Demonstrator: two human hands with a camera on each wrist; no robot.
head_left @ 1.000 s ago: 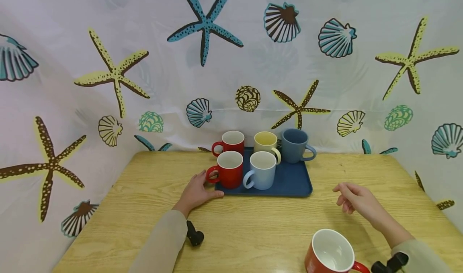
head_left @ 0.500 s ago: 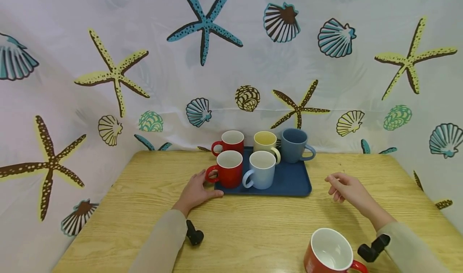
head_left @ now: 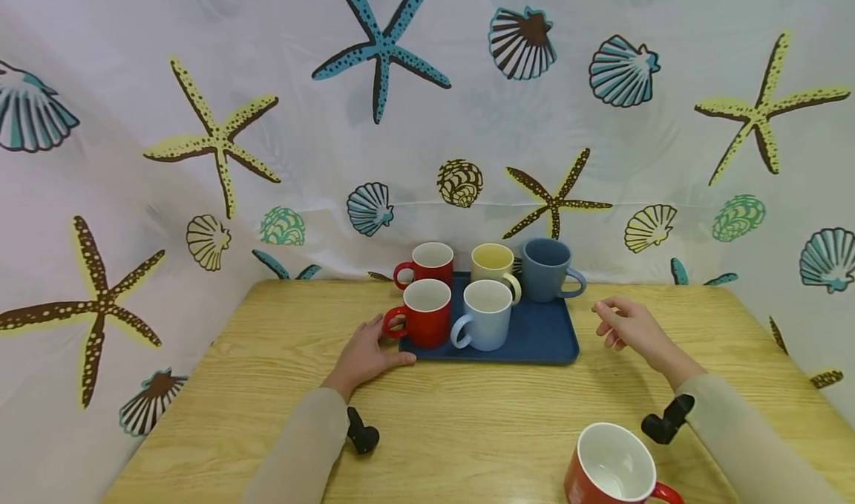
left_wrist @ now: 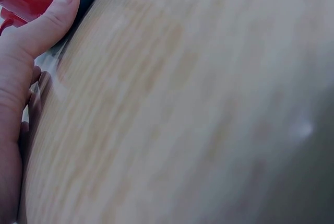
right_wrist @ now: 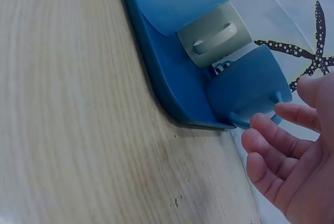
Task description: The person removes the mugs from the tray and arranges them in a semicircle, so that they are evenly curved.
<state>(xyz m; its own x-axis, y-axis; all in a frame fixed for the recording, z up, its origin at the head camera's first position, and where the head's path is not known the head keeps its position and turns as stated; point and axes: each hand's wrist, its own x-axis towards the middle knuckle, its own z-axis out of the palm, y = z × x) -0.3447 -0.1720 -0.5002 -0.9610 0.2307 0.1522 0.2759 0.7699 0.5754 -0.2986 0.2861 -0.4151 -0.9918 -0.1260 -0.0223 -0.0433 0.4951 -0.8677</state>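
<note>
L hand [head_left: 364,355] rests flat on the desk [head_left: 467,430] at the tray's [head_left: 534,337] front-left corner, fingers straight, thumb along the tray edge; fingertips hidden behind the front red mug [head_left: 424,312]. L wrist view blurry: only thumb [left_wrist: 49,23], tray edge and a bit of red show. R hand [head_left: 628,324] hovers by the tray's right edge near the dark blue mug [head_left: 546,268], fingers loosely curled, holding nothing. Red-orange mug [head_left: 611,467] at the desk's front edge is cut off by the frame. No readable writing or brands anywhere.
</note>
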